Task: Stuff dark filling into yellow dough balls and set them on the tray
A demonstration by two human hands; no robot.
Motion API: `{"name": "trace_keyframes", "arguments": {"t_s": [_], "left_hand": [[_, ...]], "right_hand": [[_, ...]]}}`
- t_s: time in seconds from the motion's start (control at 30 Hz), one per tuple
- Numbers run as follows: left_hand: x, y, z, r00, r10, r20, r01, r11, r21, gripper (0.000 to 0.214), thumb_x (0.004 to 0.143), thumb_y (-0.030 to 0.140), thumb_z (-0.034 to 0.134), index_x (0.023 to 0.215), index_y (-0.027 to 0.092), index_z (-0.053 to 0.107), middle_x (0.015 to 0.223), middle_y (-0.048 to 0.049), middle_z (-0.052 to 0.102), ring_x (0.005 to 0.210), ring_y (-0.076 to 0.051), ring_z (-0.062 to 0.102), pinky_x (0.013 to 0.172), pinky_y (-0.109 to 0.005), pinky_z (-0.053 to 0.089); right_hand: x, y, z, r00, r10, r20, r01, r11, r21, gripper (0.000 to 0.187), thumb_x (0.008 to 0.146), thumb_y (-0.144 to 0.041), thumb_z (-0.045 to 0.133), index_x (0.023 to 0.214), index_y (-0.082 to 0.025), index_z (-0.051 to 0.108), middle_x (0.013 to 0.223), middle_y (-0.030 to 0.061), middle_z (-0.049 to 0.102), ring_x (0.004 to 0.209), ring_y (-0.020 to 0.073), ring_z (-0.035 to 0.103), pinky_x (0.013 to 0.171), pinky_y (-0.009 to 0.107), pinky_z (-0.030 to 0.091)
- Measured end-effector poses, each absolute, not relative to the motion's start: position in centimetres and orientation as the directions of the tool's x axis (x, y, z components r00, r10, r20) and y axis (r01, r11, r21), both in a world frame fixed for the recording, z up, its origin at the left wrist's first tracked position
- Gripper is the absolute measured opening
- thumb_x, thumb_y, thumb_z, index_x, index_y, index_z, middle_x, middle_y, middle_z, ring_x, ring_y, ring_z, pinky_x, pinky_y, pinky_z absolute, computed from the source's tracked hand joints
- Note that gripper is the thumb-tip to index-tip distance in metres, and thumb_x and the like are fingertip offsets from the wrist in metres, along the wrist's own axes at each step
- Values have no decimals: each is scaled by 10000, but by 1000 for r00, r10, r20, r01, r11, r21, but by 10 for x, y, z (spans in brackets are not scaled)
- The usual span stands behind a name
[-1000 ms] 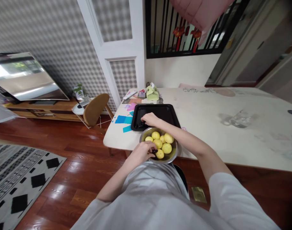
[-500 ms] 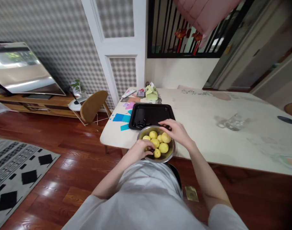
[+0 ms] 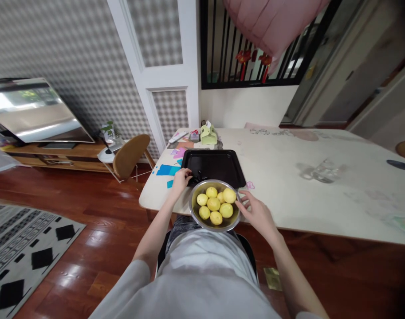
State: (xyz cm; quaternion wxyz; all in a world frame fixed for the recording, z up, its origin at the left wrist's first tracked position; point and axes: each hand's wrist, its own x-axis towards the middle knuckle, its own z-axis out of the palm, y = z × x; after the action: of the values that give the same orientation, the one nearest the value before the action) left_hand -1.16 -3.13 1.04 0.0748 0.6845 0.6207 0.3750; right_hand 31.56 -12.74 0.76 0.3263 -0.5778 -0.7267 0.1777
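So the left hand [image 3: 181,180] is stretched out over the left end of the table [image 3: 278,173], forearm slanting forward and a bit right, wrist pretty straight. Thumb and fingers are pinched in close together at the near left corner of the black tray [image 3: 218,164]. Can't tell if there's anything between those fingertips. Right arm comes in from the near right and slants forward and left, with the right hand [image 3: 257,215] turned in toward the metal bowl [image 3: 197,219]. Its fingers are curved with a narrow gap, right at the bowl's right rim, but I can't tell if they're actually gripping it.

Markings, left to right: blue patches [image 3: 167,170] on the table to the left of the tray, then a green tissue box [image 3: 208,135] past the tray's far edge, and its print is too small to make out.

As for the stuff: small dark bits [image 3: 198,177] lie in the tray's near left part, just right of the left fingertips. The bowl sits over the near table edge, between the hands, heaped with yellow fruit [image 3: 213,204], the rightmost piece just left of the right fingertips.
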Motion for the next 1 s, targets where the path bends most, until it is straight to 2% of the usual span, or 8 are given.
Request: {"name": "trace_keyframes", "arguments": {"t_s": [0.1, 0.23, 0.37, 0.43, 0.5, 0.6, 0.73, 1.0], "left_hand": [[-11, -32, 1, -36, 901, 432, 829, -214, 517, 229, 852, 54, 731, 1059, 147, 756, 1035, -141, 754, 984, -288, 714, 923, -442, 589], [0, -28, -3, 33, 897, 441, 842, -262, 471, 380, 915, 191, 734, 1294, 189, 709, 1326, -161, 699, 1301, -327, 611, 1135, -502, 488], [20, -9, -3, 236, 934, 268, 842, -334, 423, 479, 966, 375, 706, 1428, 264, 648, 1591, -134, 540, 1542, -336, 415, 1256, -578, 340], [27, -1, -4, 299, 941, 157, 845, -338, 414, 471, 986, 375, 667, 1451, 312, 635, 1679, -111, 436, 1611, -345, 295, 1285, -647, 220], [31, 5, -5, 346, 933, 100, 833, -355, 424, 419, 1003, 310, 612, 1417, 349, 662, 1698, -77, 413, 1623, -327, 274, 1290, -679, 130], [32, 7, -8, 376, 921, 97, 807, -377, 455, 400, 987, 205, 567, 1332, 334, 722, 1644, -63, 500, 1594, -301, 343, 1292, -690, 75], [34, 8, -8, 363, 924, 118, 783, -371, 499, 306, 925, 198, 660, 1184, 278, 801, 1520, -97, 631, 1538, -346, 431, 1276, -714, 129], [37, 7, -7, 314, 933, 176, 744, -357, 565, 149, 889, 389, 809, 997, 292, 842, 1368, -72, 738, 1467, -343, 512, 1264, -660, 227]], "right_hand": [[310, -125, -2, -112, 979, 169, 747, 195, -636, 374, 896, -435, 552, 1192, -239, 671, 819, 28, 758, 707, 228, 707, 667, 314, 507], [302, -118, -13, -142, 989, 46, 648, 128, -751, 345, 852, -442, 474, 1007, -211, 678, 753, 44, 738, 660, 226, 680, 651, 313, 503], [303, -112, -17, -124, 985, 120, 560, 170, -811, 350, 795, -451, 442, 876, -199, 672, 800, 81, 753, 766, 258, 697, 740, 346, 528], [309, -109, -15, -102, 982, 157, 552, 187, -813, 368, 794, -469, 452, 876, -198, 686, 811, 79, 758, 779, 262, 692, 754, 348, 527], [317, -105, -10, -63, 984, 170, 576, 174, -799, 380, 792, -491, 467, 872, -200, 699, 772, 68, 747, 742, 256, 675, 727, 340, 517], [331, -92, 5, 16, 980, 196, 645, 140, -752, 390, 792, -499, 467, 860, -202, 710, 650, 46, 692, 658, 243, 632, 657, 324, 487], [340, -66, 34, 68, 960, 271, 744, 132, -655, 396, 855, -450, 418, 864, -197, 722, 659, 60, 701, 632, 241, 630, 625, 317, 465], [321, -6, 87, 189, 919, 347, 966, -111, -231, 435, 978, -318, 420, 1209, -140, 743, 1008, 188, 791, 937, 297, 724, 753, 326, 462]]}}
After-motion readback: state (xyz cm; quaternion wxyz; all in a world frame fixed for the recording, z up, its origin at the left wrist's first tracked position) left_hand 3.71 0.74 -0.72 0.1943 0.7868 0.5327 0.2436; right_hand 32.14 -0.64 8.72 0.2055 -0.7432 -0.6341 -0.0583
